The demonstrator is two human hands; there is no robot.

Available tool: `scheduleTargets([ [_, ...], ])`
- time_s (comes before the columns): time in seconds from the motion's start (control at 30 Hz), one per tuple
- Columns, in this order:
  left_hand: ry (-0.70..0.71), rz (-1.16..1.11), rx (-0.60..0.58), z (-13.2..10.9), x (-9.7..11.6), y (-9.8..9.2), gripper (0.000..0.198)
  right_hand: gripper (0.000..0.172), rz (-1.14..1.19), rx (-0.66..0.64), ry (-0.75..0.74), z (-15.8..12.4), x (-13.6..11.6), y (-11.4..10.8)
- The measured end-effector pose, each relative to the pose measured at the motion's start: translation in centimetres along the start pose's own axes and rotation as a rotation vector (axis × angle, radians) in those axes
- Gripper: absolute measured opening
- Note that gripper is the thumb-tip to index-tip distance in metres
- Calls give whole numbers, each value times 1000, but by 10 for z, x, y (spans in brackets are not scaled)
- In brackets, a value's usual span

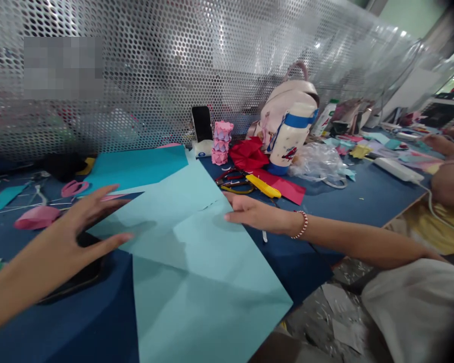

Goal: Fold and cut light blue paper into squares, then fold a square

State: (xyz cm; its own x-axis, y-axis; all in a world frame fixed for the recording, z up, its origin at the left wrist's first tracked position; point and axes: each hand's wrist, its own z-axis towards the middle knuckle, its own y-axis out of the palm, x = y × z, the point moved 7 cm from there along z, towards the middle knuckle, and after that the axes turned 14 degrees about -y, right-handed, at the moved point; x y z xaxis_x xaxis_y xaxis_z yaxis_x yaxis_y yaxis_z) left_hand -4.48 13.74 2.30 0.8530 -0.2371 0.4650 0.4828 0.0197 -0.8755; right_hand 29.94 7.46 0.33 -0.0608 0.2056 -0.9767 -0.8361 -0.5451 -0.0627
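Note:
A large light-blue sheet of paper (212, 282) spreads over the front of the table, with creases across it and part of it folded over. My right hand (245, 212) pinches its right edge, thumb on top and fingers beneath. On the left, my left hand (79, 229) is open, thumb and fingers spread near the paper's left corner; whether it touches the sheet I cannot tell. Under that hand lies a dark phone-like object (79, 277), partly hidden. A yellow cutter (264, 186) and scissors (234, 182) lie just beyond my right hand.
Behind stand a phone (202, 124), a pink folded-paper column (222, 142), a white bottle (291, 138) and a pale backpack (278, 101). Teal paper (136, 166) lies back left. A power strip (398, 169) sits right, beside another person's arm (452, 179). A perforated metal panel (144, 65) closes off the back.

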Motion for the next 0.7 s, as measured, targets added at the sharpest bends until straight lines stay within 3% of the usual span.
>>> scheduleTargets([
  [0.07,-40,-48,-48,18,16,9,103,45,-84,-63,-24,-2,-4,2],
  [0.13,-32,-27,-96,29,34,15,78,44,-351,-99,-61,-3,-10,-14],
  [0.2,-15,-15,-112,33,49,17,59,43,-836,-27,-84,-5,-20,-50],
  [0.27,21,-29,-109,32,63,18,52,40,-1029,81,-60,-12,-24,-86],
  [0.33,70,-63,-97,28,76,18,51,48,-1190,157,-13,-24,-22,-116],
  [0.4,118,-105,-80,20,88,17,52,54,-1308,180,39,-36,-16,-133],
  [0.53,187,-181,-71,5,103,15,44,41,-1432,178,98,-50,-2,-148],
  [0.7,186,-153,-103,3,103,21,44,30,-1440,164,146,-47,10,-163],
])
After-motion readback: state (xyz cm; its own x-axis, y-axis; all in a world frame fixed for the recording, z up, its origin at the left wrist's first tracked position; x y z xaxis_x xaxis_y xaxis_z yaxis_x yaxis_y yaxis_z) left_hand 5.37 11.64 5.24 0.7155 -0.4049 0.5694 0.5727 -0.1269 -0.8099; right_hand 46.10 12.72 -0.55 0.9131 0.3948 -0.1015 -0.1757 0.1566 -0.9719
